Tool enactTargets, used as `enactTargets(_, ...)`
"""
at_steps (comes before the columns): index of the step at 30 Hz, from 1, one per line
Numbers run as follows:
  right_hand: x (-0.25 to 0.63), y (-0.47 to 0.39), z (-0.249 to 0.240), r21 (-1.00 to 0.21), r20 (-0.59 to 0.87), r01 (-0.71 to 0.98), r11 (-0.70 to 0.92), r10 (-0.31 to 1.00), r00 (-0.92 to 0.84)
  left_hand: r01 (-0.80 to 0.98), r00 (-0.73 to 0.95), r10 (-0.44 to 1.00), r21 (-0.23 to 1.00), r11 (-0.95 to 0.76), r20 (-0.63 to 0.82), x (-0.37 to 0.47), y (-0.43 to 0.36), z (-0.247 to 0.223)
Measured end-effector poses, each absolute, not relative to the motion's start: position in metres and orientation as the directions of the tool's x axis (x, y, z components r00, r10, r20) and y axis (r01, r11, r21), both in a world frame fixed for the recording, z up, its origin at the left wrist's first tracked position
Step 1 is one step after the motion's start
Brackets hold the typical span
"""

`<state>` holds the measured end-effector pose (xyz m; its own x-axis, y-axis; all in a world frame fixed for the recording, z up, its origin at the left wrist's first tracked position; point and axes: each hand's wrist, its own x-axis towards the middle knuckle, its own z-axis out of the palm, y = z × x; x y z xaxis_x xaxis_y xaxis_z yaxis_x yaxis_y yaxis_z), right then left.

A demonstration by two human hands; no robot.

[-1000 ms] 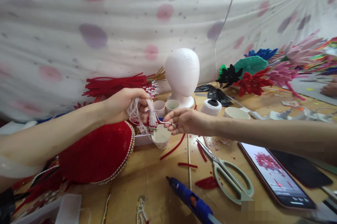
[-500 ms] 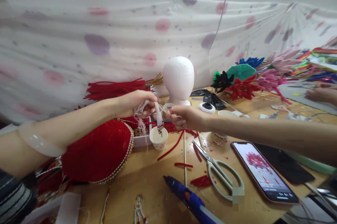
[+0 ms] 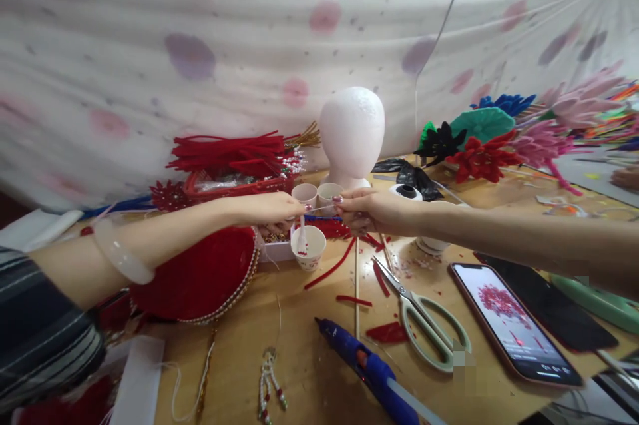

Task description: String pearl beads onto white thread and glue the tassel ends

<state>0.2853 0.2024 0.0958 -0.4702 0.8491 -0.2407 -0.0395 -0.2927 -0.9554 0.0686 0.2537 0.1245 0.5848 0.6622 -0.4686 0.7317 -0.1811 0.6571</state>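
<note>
Over a paper cup point(image 3: 313, 264), my left hand point(image 3: 279, 208) is closed in a pinch on a thin white thread point(image 3: 322, 207). From its fingers a strand of small white and red beads point(image 3: 302, 238) hangs down into the cup's mouth. My right hand point(image 3: 362, 208) pinches the other end of the thread, which is taut between the two hands. Two more cups point(image 3: 304, 194) stand just behind the fingers. A red velvet piece with a pearl edge point(image 3: 200, 278) lies under my left forearm.
A white foam head point(image 3: 352, 132) stands behind the cups. Nearer are scissors point(image 3: 429, 328), a blue glue gun point(image 3: 354, 362), a lit phone point(image 3: 514, 325) and a beaded tassel point(image 3: 269, 385). Fuzzy flowers point(image 3: 482, 155) and another person's hand point(image 3: 626, 177) are at the right.
The looped bundle of white threads at my left hand is no longer visible. My hands now hold a thread stretched between them, and the beads hang lower. The view has shifted slightly.
</note>
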Motion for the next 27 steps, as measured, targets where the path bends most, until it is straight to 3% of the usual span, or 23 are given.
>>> enactTargets(7, 0.278, 0.203, 0.11, -0.955, -0.284, 0.044, -0.292, 0.868, -0.407, 0.813, 0.551, 0.681, 0.494, -0.308, -0.483, 0.072, 0.257, 0.11)
enactTargets(13, 0.272, 0.204, 0.149, -0.967, -0.254, 0.121, -0.225, 0.89, -0.378, 0.81, 0.53, 0.812, 0.429, -0.4, -0.245, 0.068, 0.267, 0.118)
enactTargets(18, 0.249, 0.196, 0.194, -0.971, -0.198, 0.195, -0.139, 0.925, -0.326, 0.69, 0.514, 0.857, 0.608, -0.393, -0.029, 0.063, 0.263, 0.15)
enactTargets(22, 0.232, 0.191, 0.218, -0.953, -0.139, 0.295, -0.072, 0.967, -0.213, 0.488, 0.574, 0.817, 0.823, -0.289, -0.053, 0.061, 0.234, 0.172)
enactTargets(24, 0.227, 0.186, 0.222, -0.946, -0.126, 0.319, -0.056, 0.972, -0.2, 0.229, 0.614, 0.784, 0.971, -0.071, -0.087, 0.056, 0.218, 0.18)
enactTargets(27, 0.221, 0.168, 0.223, -0.932, -0.165, 0.351, -0.096, 0.971, -0.173, 0.108, 0.627, 0.777, 0.994, -0.012, -0.059, 0.045, 0.195, 0.187)
